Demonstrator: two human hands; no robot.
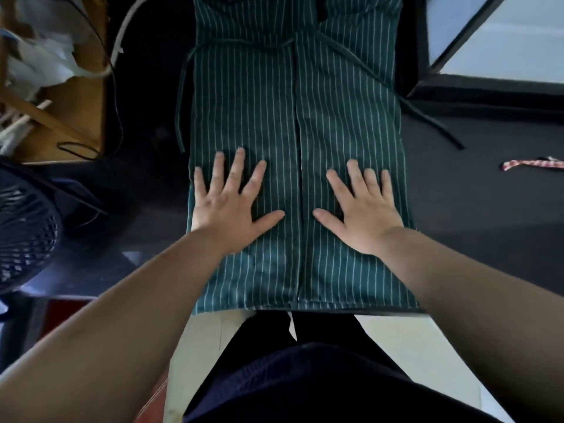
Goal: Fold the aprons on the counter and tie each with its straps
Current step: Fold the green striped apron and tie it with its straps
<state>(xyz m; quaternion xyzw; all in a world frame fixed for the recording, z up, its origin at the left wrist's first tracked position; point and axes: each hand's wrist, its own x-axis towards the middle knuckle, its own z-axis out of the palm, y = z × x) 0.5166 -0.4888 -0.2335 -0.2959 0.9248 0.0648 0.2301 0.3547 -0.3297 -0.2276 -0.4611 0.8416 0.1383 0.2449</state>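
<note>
Presently the green striped apron (299, 117) lies flat and lengthwise on the dark counter (473, 193), directly in front of the person, with its lower hem just at the near counter edge. Its two long sides are turned inward and meet along a line in the middle, so it makes a narrow, long panel. The left hand (232, 206) and the right hand (363, 212) rest flat on the lower part, one on each side of this middle line. The fingers are straight and spread. They grip nothing and only press the cloth.

I judge that the step in hand is the smoothing of the lengthwise fold. The next move, I think, calls for taking the hem or the far end and folding the panel across to make it shorter, with the two flaps held together while the cloth is lifted. Tying is not yet done. The left strap (180, 111) lies loose along the left border of the apron, and the right strap (427, 120) runs over the right border onto the bare counter. Both should be kept outside the fold, so they can go around the bundle.

For room, the counter to the right of the apron is open, with only a red checked strip (531, 163) lying well apart. To the left there is less room: a dark fan (24, 227) stands near, and a cardboard box (76, 117) with a black cable (77, 149) sits further back. The far end of the apron goes out of view at the top.
</note>
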